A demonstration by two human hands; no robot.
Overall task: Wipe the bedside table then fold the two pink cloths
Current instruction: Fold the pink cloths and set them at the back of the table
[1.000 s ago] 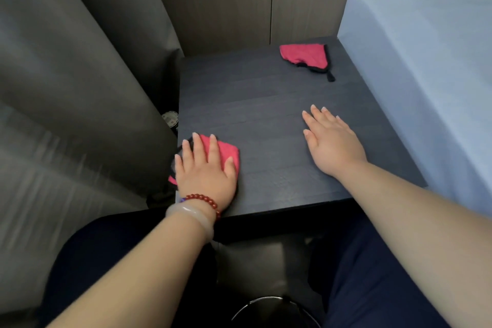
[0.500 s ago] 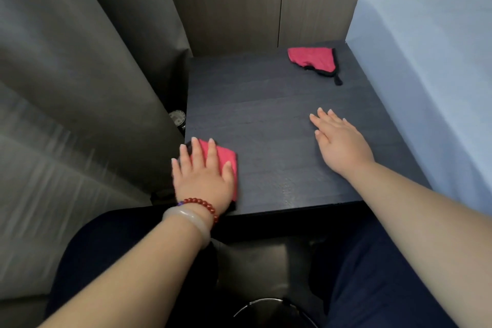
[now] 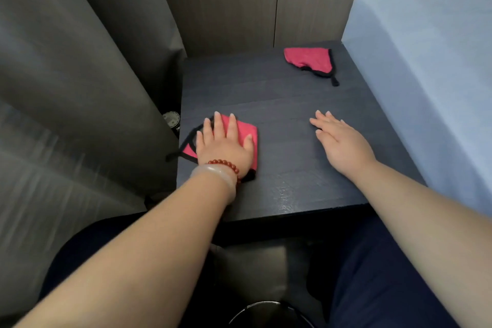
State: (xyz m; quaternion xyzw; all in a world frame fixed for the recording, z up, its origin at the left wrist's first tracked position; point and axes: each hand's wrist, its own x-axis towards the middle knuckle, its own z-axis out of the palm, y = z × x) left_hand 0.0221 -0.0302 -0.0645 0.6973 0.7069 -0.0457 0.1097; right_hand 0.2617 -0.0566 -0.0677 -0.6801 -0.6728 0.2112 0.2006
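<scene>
From the head camera we look down on the dark wood-grain bedside worktop point(image 3: 279, 104), set between a grey curtain point(image 3: 80, 66) and a pale blue bed point(image 3: 426, 61). Our left hand point(image 3: 225, 145) lies flat with its fingers point(image 3: 218, 125) spread wide, pressing the near pink cloth with black trim point(image 3: 246, 138) onto the worktop's front left corner; a black edge strip of it trails off the left side. Our right hand point(image 3: 343, 144) rests palm down and empty near the middle, fingers loosely extended, holding nothing. The second pink black-edged cloth point(image 3: 308, 58) sits crumpled at the far right corner, well apart from both hands. We judge the wiping step is in hand, with folding not begun. Next we need firm flat pressure while sweeping across the unwiped surface.
</scene>
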